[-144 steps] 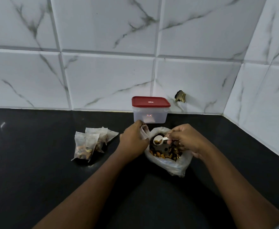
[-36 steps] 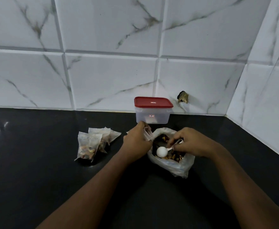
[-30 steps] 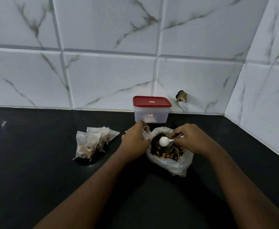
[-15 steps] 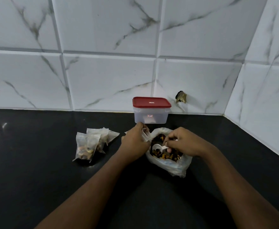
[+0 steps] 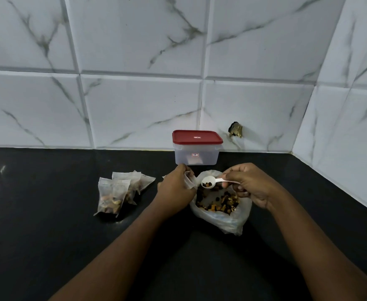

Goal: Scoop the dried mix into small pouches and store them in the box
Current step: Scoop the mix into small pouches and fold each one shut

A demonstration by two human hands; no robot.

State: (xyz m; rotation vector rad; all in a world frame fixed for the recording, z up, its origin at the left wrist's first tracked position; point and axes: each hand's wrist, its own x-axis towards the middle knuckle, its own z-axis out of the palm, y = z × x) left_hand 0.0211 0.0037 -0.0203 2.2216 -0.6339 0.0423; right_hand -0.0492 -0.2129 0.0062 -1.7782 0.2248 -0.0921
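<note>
Over bag rim [image 5: 242,216], spoon [image 5: 215,182] near pouch [image 5: 189,181]

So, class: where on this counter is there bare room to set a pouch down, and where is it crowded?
Bare counter lies left of the filled pouches and right of the mix bag. Crowded between box and bag.

No text can be read. Box [image 5: 196,160], at the back of the counter [image 5: 47,235] against the tiles: small red-and-white sticker [image 5: 195,155] on the clear front wall, characters too small to make out. Red lid [image 5: 184,137]: small pale logo mark [image 5: 197,137] near its middle, blurred, not legible either.
</note>
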